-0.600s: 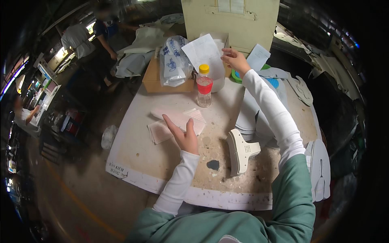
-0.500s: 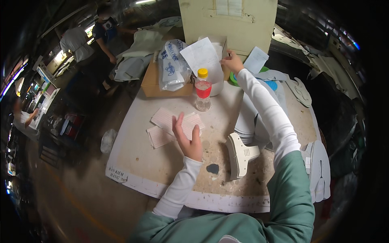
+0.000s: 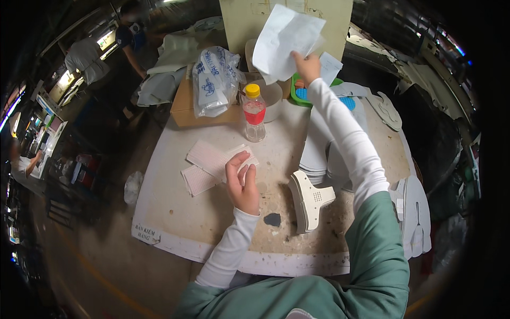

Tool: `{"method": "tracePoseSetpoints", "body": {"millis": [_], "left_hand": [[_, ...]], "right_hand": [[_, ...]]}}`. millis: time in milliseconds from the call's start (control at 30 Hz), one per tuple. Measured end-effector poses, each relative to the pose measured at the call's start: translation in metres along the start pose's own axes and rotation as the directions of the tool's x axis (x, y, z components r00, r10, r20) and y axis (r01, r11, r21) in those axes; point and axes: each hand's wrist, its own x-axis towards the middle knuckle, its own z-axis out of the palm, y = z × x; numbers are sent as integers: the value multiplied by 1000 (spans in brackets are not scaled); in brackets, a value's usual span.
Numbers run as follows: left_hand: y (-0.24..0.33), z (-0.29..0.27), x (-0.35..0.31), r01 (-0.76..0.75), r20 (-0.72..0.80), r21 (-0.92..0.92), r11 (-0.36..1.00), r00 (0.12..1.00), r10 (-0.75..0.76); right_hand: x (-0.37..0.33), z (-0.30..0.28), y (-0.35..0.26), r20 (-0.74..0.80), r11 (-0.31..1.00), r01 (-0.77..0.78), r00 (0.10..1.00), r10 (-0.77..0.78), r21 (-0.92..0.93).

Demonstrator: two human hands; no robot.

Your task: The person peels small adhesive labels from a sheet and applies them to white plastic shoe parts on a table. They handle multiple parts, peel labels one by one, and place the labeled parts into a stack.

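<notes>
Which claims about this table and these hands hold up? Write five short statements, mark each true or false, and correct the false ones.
1. The right hand holds paper. True.
2. The bottle stands upright with a yellow cap. True.
3. The left hand is wrapped around the bottle. False: the left hand is apart from it, near the pink sheets.
4. The plastic bag lies on the cardboard box. True.
5. The cardboard box is to the right of the bottle. False: it is to the left.
</notes>
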Motion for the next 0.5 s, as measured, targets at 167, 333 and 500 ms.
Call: {"method": "tracePoseSetpoints", "body": {"millis": [167,333,500], "left_hand": [[8,-3,10,159,169,-309,938,979,-110],[8,-7,9,310,398,-536,785,913,-89],[4,-10,15,290,203,-404,868,953,-223]], "right_hand": [[-17,-89,-50,621,978,-57,780,-82,201],[-95,-98,-79,900,990,132,436,-7,-56],[-111,-67,-76,928,999,28,373,18,-31]]}}
